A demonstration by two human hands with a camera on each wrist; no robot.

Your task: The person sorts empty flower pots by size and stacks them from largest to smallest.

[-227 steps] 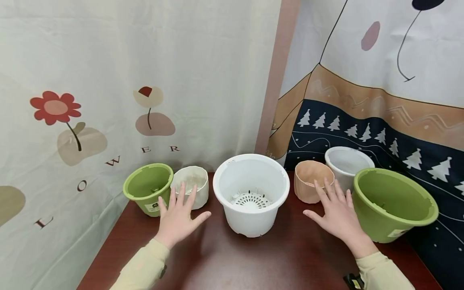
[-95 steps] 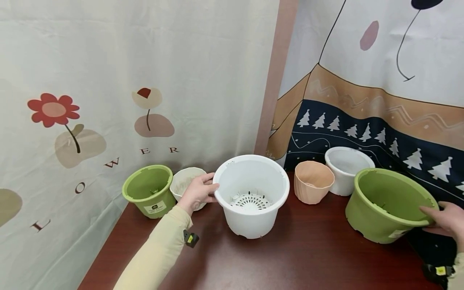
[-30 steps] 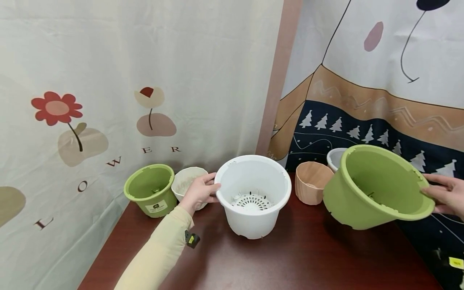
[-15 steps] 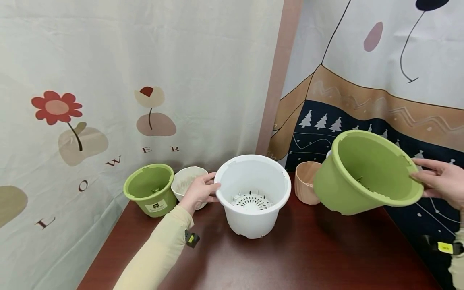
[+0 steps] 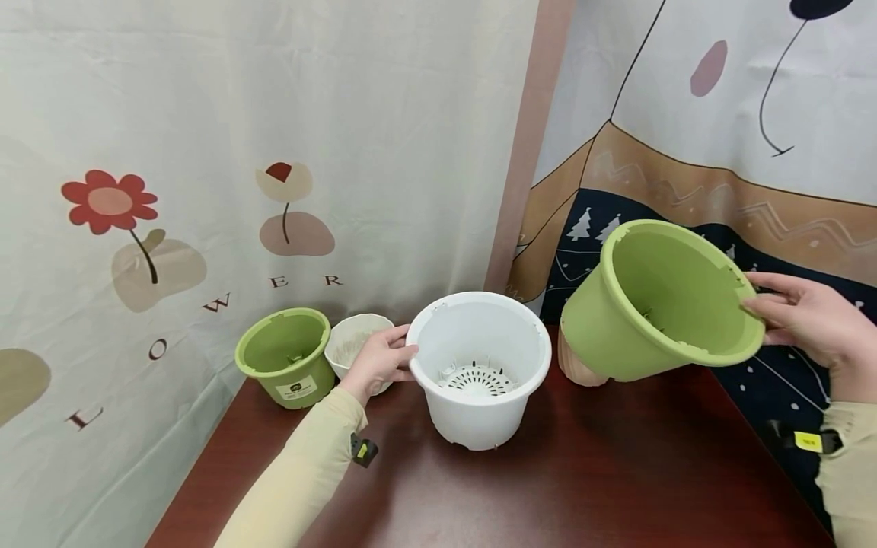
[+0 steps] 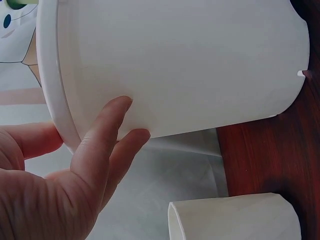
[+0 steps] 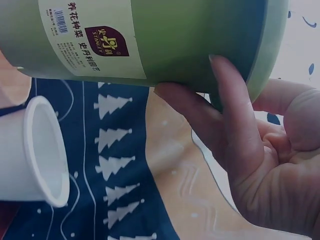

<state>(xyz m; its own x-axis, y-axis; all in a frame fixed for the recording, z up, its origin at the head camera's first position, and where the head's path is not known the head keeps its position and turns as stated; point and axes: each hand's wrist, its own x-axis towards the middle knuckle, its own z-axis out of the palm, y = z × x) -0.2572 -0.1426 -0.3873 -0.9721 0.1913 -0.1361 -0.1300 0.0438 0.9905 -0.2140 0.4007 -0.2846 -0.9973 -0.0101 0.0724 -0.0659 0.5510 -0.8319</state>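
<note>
A large white flowerpot (image 5: 473,418) with a slotted bottom stands upright at mid-table. My left hand (image 5: 378,364) pinches its rim on the left side, thumb at the rim and fingers against the outer wall in the left wrist view. To the right, a large green flowerpot (image 5: 617,327) is tilted in the air, its mouth facing me. My right hand (image 5: 815,323) grips its right rim; the right wrist view shows a label (image 7: 92,40) on its side. Behind and below the green pot, a peach pot (image 5: 574,365) is mostly covered.
A smaller green pot (image 5: 284,380) and a small cream pot (image 5: 352,342) stand at the left rear. A smaller white pot (image 7: 35,155) shows in the right wrist view, hidden in the head view. Curtains (image 5: 384,152) hang behind the dark red table (image 5: 521,502).
Both hands were open over the table at first. The left then took the white pot's rim; the right took the large green pot, lifted and tilted it, and carried it left over the peach pot.
</note>
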